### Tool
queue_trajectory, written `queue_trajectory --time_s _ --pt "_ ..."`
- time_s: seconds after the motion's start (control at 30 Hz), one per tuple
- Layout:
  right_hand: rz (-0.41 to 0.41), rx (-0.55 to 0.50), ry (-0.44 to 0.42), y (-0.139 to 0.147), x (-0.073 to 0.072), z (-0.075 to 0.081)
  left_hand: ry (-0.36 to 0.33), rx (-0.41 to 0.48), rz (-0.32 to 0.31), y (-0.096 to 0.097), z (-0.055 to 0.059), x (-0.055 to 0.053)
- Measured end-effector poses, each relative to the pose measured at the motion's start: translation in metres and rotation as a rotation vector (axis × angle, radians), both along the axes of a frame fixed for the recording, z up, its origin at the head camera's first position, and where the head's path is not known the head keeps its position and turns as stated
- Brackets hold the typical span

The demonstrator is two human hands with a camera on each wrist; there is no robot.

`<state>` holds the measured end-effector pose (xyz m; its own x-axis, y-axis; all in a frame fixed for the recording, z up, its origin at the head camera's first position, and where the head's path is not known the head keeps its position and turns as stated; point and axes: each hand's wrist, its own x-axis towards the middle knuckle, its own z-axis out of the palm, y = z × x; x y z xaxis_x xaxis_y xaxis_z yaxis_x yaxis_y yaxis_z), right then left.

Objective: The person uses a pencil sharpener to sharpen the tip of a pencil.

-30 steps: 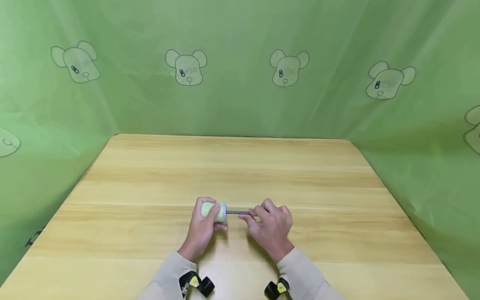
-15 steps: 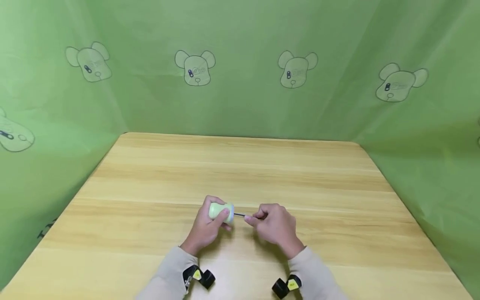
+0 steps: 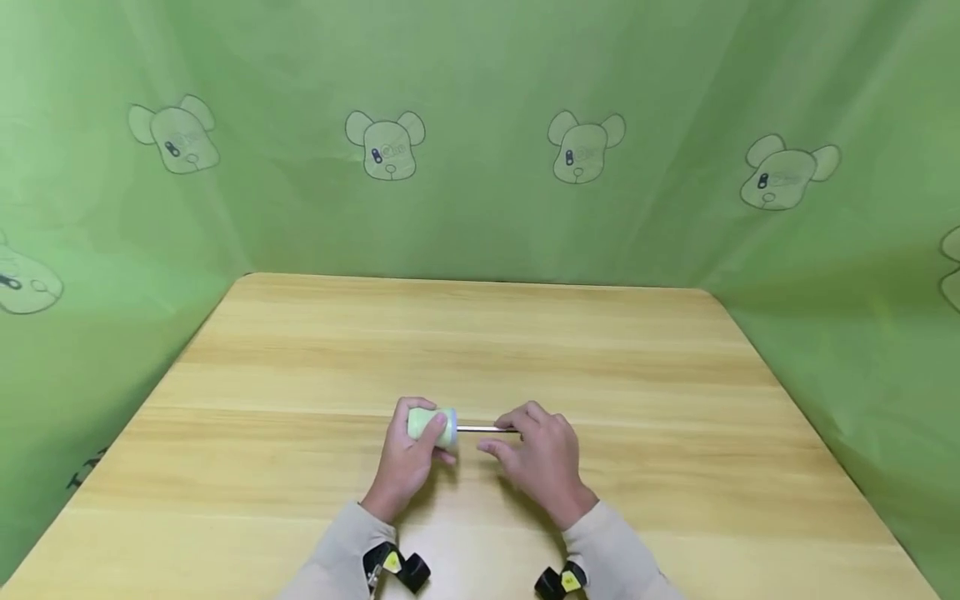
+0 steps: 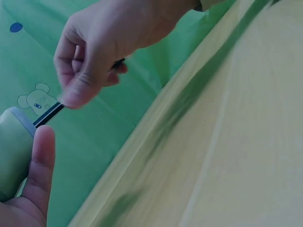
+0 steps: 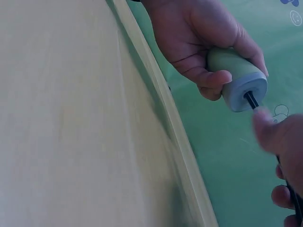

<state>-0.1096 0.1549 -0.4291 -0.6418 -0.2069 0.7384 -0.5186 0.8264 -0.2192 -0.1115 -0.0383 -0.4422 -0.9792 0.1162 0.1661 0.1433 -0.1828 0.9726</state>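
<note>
My left hand grips a pale green, barrel-shaped pencil sharpener, its thumb along the side. The sharpener lies sideways, and its blue-grey end faces my right hand. A dark, slim pencil with a light stripe sticks out of the hole in that end. On the pencil's outer part are the curled fingers of my right hand. In the head view that thumb stands a little apart from the shaft; in the right wrist view it is blurred over the pencil. The pencil's tip is hidden inside the sharpener.
Both hands are raised over a light wooden table. Green cloth with bear-head drawings hangs behind it and along both sides. Black wrist cameras are strapped over beige sleeves.
My right hand rolls its fingers on the pencil: they curl in half a second ago and now stretch out, with the thumb drawn back. The left hand keeps its hold on the sharpener.
</note>
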Motion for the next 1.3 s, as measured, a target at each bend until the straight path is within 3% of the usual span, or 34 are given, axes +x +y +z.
queue_trajectory --time_s 0.17,0.27,0.33,0.5,0.57,0.63,0.83,0.93,1.03,1.17,1.3 --pt "0.026 0.014 0.088 0.0035 0.0003 -0.0045 -0.039 0.008 -0.036 0.0014 -0.0018 0.0006" --pt "0.036 0.022 0.041 0.0053 0.0012 -0.0045 -0.029 0.0 -0.053 0.0016 -0.0023 0.0013" --pt "0.039 0.007 -0.071 0.0061 0.0031 -0.0028 -0.008 -0.016 -0.064 0.0016 -0.0025 0.0017" --pt "0.037 -0.091 -0.455 0.0071 0.0067 0.0039 0.035 -0.05 -0.089 0.0015 -0.0028 0.0018" --pt "0.028 -0.106 -0.505 0.007 0.0064 0.005 0.037 -0.062 -0.083 0.0019 -0.003 0.0017" --pt "0.024 -0.088 -0.451 0.0065 0.0052 0.0039 0.034 -0.067 -0.068 0.0025 -0.0031 0.0016" --pt "0.062 -0.07 -0.108 0.0048 0.0007 -0.003 0.005 -0.057 -0.022 0.0035 -0.0006 0.0027" --pt "0.057 -0.073 -0.028 0.0038 0.0006 -0.0029 -0.012 -0.047 -0.024 0.0035 -0.0004 0.0026" --pt "0.017 -0.053 -0.02 0.0038 0.0005 -0.0013 -0.019 -0.022 -0.013 0.004 0.0003 0.0004" --pt "-0.025 -0.058 -0.099 0.0041 0.0001 -0.0018 -0.025 0.007 0.006 0.0036 0.0009 -0.0013" --pt "0.007 -0.089 -0.097 0.0048 -0.0005 -0.005 -0.041 0.011 0.009 0.0015 0.0007 -0.0001"
